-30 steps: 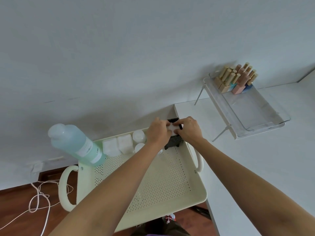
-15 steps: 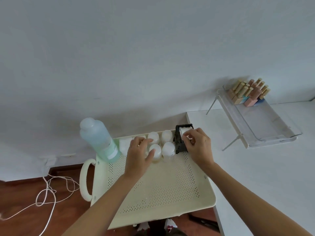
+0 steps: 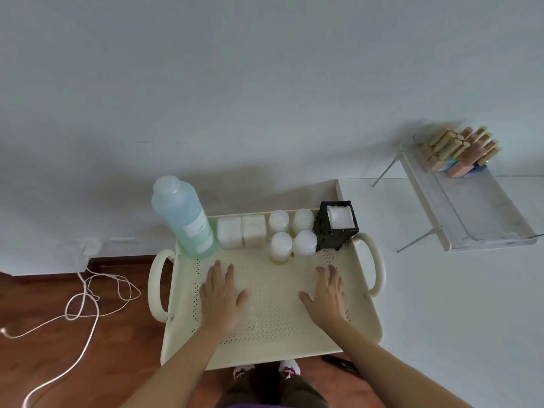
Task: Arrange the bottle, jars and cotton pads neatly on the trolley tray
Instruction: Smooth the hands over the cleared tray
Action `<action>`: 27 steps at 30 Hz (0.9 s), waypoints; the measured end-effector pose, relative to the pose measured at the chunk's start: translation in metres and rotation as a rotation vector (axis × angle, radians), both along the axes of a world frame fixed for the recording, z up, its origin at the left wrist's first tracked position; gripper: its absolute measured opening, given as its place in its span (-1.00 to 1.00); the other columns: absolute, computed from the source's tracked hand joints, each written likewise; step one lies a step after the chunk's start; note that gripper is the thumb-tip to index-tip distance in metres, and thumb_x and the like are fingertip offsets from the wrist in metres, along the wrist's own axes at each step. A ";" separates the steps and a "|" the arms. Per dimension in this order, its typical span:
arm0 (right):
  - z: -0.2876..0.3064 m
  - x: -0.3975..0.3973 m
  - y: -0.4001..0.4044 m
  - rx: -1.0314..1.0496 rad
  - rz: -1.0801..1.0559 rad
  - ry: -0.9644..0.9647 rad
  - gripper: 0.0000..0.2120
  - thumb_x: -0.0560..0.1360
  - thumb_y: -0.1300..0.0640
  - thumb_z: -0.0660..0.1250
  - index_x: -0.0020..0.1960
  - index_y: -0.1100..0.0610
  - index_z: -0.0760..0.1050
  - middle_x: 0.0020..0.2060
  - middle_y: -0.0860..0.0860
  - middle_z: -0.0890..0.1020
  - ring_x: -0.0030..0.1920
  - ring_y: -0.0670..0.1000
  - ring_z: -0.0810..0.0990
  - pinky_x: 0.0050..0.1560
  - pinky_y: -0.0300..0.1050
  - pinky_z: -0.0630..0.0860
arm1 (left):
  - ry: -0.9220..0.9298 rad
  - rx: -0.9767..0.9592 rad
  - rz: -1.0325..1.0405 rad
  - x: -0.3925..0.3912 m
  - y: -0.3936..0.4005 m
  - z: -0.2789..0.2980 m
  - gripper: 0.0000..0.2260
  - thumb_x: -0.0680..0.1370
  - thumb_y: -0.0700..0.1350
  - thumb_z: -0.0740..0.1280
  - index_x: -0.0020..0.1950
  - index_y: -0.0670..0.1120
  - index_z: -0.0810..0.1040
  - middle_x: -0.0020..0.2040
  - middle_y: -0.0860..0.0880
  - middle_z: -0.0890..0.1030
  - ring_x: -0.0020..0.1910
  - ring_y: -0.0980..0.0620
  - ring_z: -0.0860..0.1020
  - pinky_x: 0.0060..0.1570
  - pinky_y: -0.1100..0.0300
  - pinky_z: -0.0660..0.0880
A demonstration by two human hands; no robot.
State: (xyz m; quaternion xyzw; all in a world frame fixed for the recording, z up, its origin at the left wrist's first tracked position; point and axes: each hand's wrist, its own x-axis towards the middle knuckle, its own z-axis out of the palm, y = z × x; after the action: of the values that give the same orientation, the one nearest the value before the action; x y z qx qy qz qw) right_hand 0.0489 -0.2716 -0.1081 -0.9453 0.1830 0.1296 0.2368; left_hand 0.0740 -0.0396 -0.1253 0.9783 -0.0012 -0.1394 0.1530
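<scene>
Two hands lie flat on the perforated cream tray (image 3: 362, 325), fingers straight and slightly spread, holding nothing: left hand (image 3: 221, 295), right hand (image 3: 326, 295). Along the tray's far edge stands a row: a tall translucent bottle (image 3: 184, 219) of pale blue-green liquid, two square frosted jars (image 3: 241, 231), four round white-capped jars (image 3: 291, 234) in a two-by-two block, and a black holder (image 3: 337, 234) with white cotton pads (image 3: 340, 216) inside. Beside the tray, a white tabletop (image 3: 441, 304) carries a clear rack (image 3: 471, 210).
</scene>
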 end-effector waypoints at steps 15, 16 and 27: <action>-0.061 0.013 0.017 -0.229 -0.002 -0.021 0.01 0.41 -0.53 -0.17 0.55 0.18 -0.29 0.56 0.21 -0.13 0.56 0.19 -0.20 0.52 0.24 -0.13 | -0.049 0.104 0.047 0.000 -0.012 -0.039 -0.28 0.54 0.36 -0.11 0.57 0.00 -0.19 0.59 -0.10 -0.19 0.56 -0.12 -0.23 0.47 -0.26 -0.15; -0.063 0.012 0.017 -0.242 -0.006 -0.034 0.01 0.42 -0.52 -0.15 0.56 0.18 -0.28 0.56 0.21 -0.12 0.56 0.18 -0.18 0.52 0.25 -0.10 | -0.053 0.108 0.047 -0.001 -0.012 -0.040 -0.28 0.54 0.36 -0.11 0.57 0.00 -0.19 0.59 -0.10 -0.19 0.56 -0.12 -0.23 0.47 -0.26 -0.15; -0.071 0.013 0.017 -0.294 -0.004 -0.035 0.00 0.44 -0.50 -0.07 0.57 0.19 -0.22 0.57 0.20 -0.09 0.57 0.18 -0.15 0.52 0.27 -0.04 | -0.060 0.138 0.057 0.001 -0.012 -0.049 -0.27 0.54 0.35 -0.09 0.58 -0.02 -0.16 0.60 -0.10 -0.18 0.57 -0.14 -0.16 0.46 -0.30 -0.07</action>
State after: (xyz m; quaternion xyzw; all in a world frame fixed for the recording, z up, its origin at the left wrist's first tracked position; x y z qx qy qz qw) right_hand 0.0623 -0.2545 -0.1792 -0.9716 0.1977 0.0845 0.0993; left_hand 0.0752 -0.0520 -0.1740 0.9899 0.0317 -0.1053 0.0891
